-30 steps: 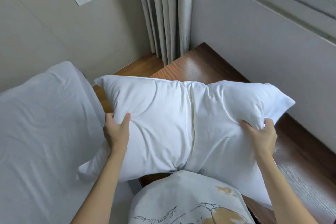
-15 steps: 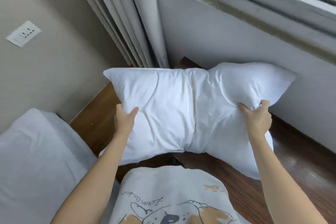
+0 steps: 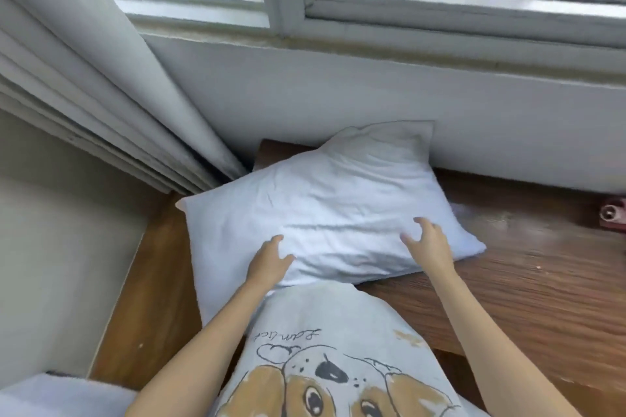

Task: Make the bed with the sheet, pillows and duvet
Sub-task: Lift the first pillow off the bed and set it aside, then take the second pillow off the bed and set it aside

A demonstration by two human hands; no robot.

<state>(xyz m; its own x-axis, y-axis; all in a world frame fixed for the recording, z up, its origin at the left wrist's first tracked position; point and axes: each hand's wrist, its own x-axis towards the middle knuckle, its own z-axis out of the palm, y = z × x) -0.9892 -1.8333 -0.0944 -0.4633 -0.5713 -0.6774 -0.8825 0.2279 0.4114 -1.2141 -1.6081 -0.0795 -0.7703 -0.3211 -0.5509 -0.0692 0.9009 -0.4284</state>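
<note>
Nearby, curtain [image 3: 101, 85] – pillow [image 3: 321, 206] against wall [image 3: 372, 95], wooden ledge [image 3: 508, 281].

**White pillow on the wooden surface**

The white pillow [image 3: 325, 213] lies flat and creased on the wooden surface [image 3: 508, 298], its far corner bent up against the wall. It is just ahead of the left hand [image 3: 269, 261], which rests on its near edge, and beneath the spread right hand [image 3: 428, 244].
</note>
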